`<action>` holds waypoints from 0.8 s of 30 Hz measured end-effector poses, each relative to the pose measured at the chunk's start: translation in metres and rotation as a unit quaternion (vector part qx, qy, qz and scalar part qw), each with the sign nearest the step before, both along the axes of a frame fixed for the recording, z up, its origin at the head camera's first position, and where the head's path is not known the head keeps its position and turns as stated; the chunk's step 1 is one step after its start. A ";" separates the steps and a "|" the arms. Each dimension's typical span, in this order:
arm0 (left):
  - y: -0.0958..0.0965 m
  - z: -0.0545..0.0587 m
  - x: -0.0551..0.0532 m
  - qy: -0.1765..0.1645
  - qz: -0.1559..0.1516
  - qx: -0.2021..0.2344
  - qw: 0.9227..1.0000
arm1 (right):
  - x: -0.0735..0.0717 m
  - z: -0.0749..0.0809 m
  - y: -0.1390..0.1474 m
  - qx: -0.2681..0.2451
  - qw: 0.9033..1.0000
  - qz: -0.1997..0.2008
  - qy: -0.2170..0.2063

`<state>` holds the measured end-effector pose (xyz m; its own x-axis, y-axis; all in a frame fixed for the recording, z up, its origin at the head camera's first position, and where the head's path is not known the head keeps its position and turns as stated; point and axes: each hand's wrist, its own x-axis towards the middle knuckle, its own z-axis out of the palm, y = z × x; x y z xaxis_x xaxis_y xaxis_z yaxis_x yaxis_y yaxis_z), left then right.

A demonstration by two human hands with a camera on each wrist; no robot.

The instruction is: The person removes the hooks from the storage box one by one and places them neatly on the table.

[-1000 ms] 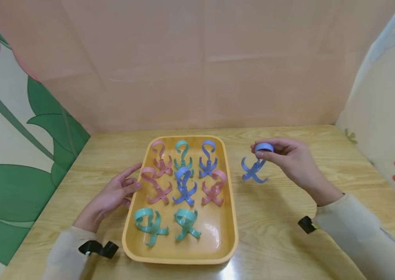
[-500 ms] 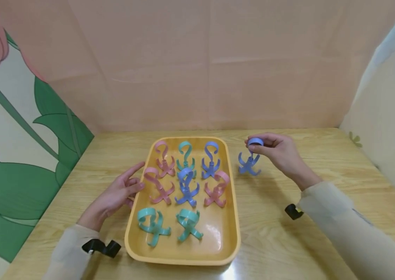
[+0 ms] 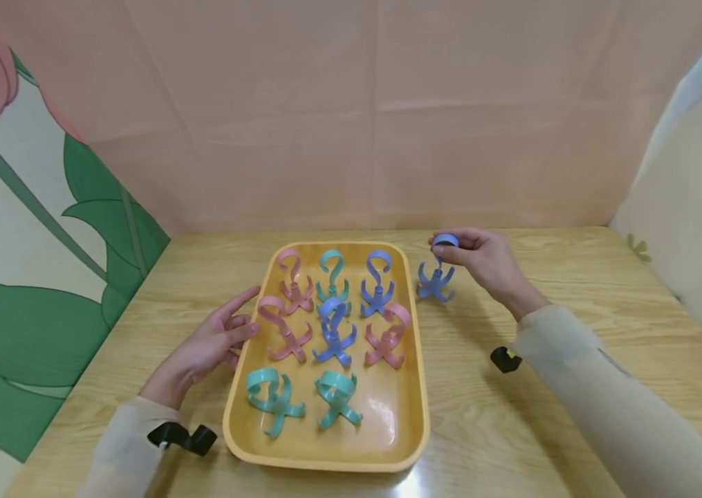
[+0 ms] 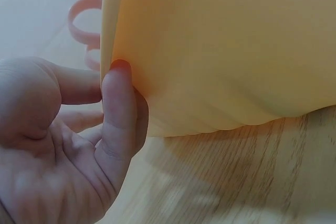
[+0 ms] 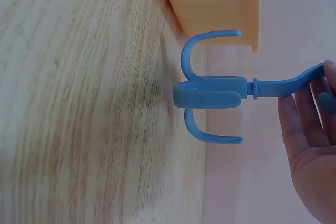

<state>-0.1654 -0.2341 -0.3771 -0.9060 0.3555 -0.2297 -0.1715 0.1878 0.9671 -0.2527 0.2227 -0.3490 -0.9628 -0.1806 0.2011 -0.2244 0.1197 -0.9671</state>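
My right hand (image 3: pixel 489 264) pinches the curled top of a blue four-pronged swivel hook (image 3: pixel 435 285), just outside the yellow tray's (image 3: pixel 423 398) upper right side. In the right wrist view this hook (image 5: pixel 218 90) hangs with its prongs low over the table; whether it touches the wood I cannot tell. At the tray's left side, my left hand (image 3: pixel 210 342) holds the rim between thumb and fingers, as the left wrist view of the tray wall (image 4: pixel 220 51) also shows. Inside the tray are similar hooks: pink (image 3: pixel 291 342), blue (image 3: pixel 335 342) and teal (image 3: pixel 338 401).
The wooden table (image 3: pixel 512 429) stretches out on both sides of the tray. A pinkish sheet (image 3: pixel 375 138) stands along its back edge. Flower-patterned panels (image 3: pixel 33 346) close in the left and right sides.
My right hand has carried the blue hook left and slightly away from me, closer to the tray. My left hand keeps its hold on the rim. The view has shifted slightly.
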 end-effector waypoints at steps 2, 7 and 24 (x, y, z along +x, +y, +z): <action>0.000 0.000 0.000 -0.002 0.001 0.001 1.000 | -0.004 -0.001 -0.003 -0.008 1.000 0.000 -0.003; 0.000 0.001 0.000 -0.007 0.003 0.001 1.000 | -0.011 -0.003 -0.008 -0.024 1.000 -0.001 -0.005; 0.000 0.000 -0.001 -0.008 0.000 0.006 1.000 | -0.018 -0.012 -0.010 -0.027 0.999 -0.016 0.006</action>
<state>-0.1668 -0.2338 -0.3773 -0.9025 0.3583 -0.2391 -0.1864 0.1756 0.9667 -0.2709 0.2126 -0.3608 -0.9652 -0.1388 0.2215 -0.2333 0.0750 -0.9695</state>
